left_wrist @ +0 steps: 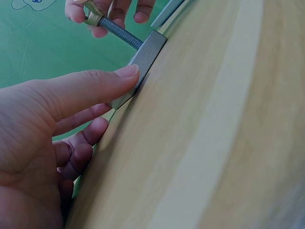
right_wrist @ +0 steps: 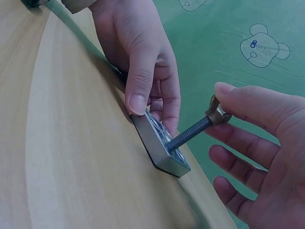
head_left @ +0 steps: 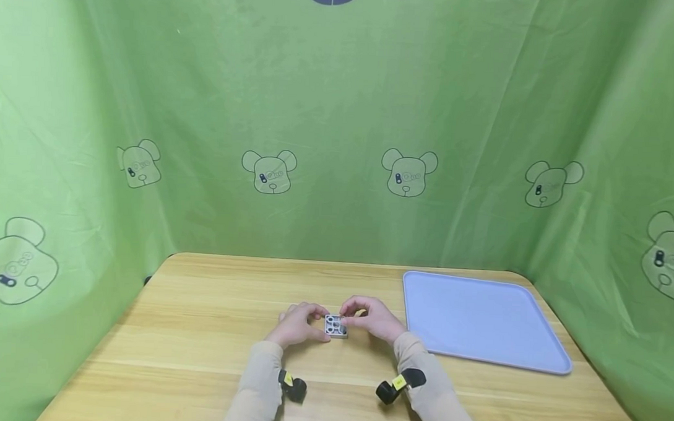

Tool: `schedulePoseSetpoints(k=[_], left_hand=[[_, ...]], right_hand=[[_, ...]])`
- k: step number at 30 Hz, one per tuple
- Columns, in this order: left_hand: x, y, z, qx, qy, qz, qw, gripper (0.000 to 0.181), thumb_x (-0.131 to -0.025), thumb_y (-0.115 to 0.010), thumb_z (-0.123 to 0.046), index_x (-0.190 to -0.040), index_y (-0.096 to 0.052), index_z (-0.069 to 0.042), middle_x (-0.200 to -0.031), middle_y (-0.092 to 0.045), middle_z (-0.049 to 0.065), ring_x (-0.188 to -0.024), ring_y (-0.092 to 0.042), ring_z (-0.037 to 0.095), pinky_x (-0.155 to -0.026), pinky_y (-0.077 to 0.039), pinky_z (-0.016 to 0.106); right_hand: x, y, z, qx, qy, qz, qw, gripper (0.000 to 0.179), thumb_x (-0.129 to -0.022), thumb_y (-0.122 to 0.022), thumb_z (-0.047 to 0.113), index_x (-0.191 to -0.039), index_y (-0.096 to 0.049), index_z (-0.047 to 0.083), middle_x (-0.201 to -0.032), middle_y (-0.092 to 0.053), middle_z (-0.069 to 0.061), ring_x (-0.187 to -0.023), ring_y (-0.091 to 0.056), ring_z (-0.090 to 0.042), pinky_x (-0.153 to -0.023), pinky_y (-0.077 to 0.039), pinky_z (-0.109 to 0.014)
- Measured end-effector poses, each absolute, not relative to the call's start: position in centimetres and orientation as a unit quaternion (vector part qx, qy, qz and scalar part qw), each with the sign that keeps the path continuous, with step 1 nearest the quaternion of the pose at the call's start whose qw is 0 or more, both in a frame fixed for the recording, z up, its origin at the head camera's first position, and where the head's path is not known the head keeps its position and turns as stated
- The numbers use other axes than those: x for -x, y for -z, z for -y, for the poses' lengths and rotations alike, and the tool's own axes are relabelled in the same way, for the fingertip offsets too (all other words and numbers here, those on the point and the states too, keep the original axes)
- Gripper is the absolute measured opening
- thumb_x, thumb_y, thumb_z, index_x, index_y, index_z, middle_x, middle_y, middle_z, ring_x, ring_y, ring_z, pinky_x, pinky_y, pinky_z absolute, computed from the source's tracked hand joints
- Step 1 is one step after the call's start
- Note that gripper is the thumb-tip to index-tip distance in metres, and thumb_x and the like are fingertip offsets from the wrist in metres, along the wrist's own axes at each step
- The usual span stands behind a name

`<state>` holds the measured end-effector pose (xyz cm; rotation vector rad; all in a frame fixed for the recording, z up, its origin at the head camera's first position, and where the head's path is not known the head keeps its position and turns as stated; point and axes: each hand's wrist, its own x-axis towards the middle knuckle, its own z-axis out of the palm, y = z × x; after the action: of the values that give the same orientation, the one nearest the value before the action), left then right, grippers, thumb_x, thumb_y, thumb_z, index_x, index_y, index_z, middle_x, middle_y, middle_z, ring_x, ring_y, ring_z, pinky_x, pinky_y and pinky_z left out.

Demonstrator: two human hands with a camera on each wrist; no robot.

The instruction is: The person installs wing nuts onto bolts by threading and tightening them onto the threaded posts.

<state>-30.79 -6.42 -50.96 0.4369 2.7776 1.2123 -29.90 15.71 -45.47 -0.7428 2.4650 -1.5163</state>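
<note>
A small square metal block (head_left: 329, 334) with round recesses in its top lies flat on the wooden table. My left hand (head_left: 298, 325) grips its left side, thumb at the near edge and fingers at the far one. Out of the block rises a threaded rod (right_wrist: 189, 135), upright from its top face, with a brass-coloured wing nut (right_wrist: 218, 114) near its upper end. Thumb and forefinger of my right hand (right_wrist: 267, 143) pinch the wing nut, while the other fingers are loosely bent beside the rod. How the rod sits inside the block is hidden.
A light blue tray (head_left: 483, 321) lies on the table (head_left: 200, 305) to the right, close behind my right wrist. Black straps with yellow labels and small cameras are on both sleeved wrists. Green curtains (head_left: 336, 223) with bear-head prints hang around the table's back and sides.
</note>
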Motion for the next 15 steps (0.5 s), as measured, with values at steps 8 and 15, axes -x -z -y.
schedulePoseSetpoints(k=[8,15], left_hand=[[30.79,50.92,6.46,-0.142,-0.395,-0.907,0.040,0.054,-0.064,-0.085,-0.038,-0.114,-0.068,-0.024,-0.110,-0.065,-0.001,-0.103,-0.049,0.018,-0.091,-0.030,0.046],[30.80,50.95,6.47,-0.145,-0.395,-0.906,0.037,0.054,-0.064,-0.086,-0.037,-0.114,-0.068,-0.023,-0.109,-0.065,-0.001,-0.102,-0.049,0.018,-0.089,-0.030,0.045]], right_hand=[[29.83,45.21,-15.60,0.252,0.501,-0.825,0.075,0.017,-0.085,-0.071,0.007,-0.098,-0.066,-0.001,-0.097,-0.067,-0.017,-0.090,-0.058,-0.017,-0.081,-0.044,-0.033],[30.51,46.10,-15.79,0.265,0.489,-0.829,0.066,0.018,-0.083,-0.072,0.007,-0.098,-0.066,-0.001,-0.098,-0.066,-0.020,-0.093,-0.059,-0.029,-0.080,-0.045,-0.034]])
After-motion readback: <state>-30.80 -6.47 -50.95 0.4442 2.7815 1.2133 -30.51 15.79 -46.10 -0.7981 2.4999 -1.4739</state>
